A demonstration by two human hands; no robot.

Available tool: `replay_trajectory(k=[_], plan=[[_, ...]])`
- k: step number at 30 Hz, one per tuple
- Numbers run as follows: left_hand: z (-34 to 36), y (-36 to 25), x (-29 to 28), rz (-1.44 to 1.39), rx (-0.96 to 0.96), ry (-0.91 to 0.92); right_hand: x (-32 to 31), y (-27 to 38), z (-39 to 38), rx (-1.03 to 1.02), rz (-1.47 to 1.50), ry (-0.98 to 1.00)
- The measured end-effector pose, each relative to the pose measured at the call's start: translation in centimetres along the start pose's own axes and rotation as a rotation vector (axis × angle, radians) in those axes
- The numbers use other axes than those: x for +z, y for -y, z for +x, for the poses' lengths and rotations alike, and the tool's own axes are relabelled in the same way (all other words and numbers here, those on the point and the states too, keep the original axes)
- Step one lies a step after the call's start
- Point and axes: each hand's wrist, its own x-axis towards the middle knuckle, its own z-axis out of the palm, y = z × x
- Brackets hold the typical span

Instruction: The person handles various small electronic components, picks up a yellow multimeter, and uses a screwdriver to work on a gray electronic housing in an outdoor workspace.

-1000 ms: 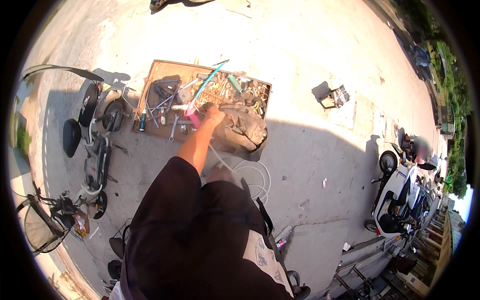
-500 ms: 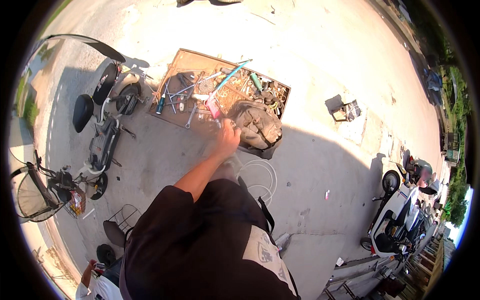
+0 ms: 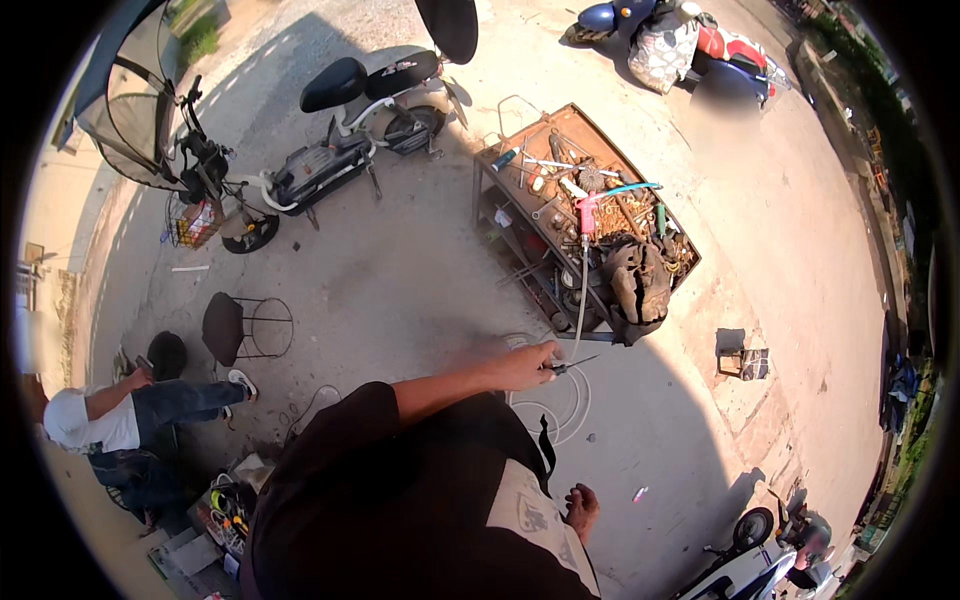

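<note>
My left hand [image 3: 532, 365] is closed around a thin pointed tool [image 3: 574, 366] with a dark grip, its tip directed right; its exact kind is too small to tell. Just ahead stands a rusty metal tool cart [image 3: 535, 262]. On its top lie a pink air gun [image 3: 587, 214] with a teal tube [image 3: 626, 188], a wrench [image 3: 543, 209], a green-handled screwdriver [image 3: 506, 158] and a dirty brown cloth bundle [image 3: 640, 280]. A pale hose [image 3: 583, 290] runs from the air gun down past my left hand. My right hand [image 3: 581, 510] hangs low beside my body, fingers loosely bent and apart, nothing seen in it.
Coiled hose [image 3: 572, 418] lies on the ground below the cart. At left are an electric scooter [image 3: 322, 172], a stool [image 3: 225, 328] and a seated person [image 3: 120, 415]. A small folding chair [image 3: 741, 354] stands right. Other scooters [image 3: 690, 45] are parked far ahead and at lower right.
My left hand has drawn back from the cart's near edge and now shows a thin tool. The view has turned, with the cart now farther right. My right hand has come into sight.
</note>
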Motion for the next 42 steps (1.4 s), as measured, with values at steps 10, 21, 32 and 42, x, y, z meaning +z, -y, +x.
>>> replay_trajectory(k=[10, 21, 32, 42], plan=[[-14.4, 2.8, 5.3, -0.458, 0.03, -0.017, 11.0, 20.8, -4.4, -0.386, 0.166, 0.479], [-22.7, 7.8, 2.1, -0.116, 0.35, -0.1, 18.6, 20.6, -12.9, -0.426, 0.422, 0.495], [-40.9, 15.0, -12.7, -0.622, 0.277, -0.525, 35.1, 34.8, -28.2, -0.653, -0.002, 0.787], [-57.7, 18.7, -21.1, -0.838, 0.556, -0.987, 53.4, 38.2, -40.2, -0.663, -0.23, 1.147]])
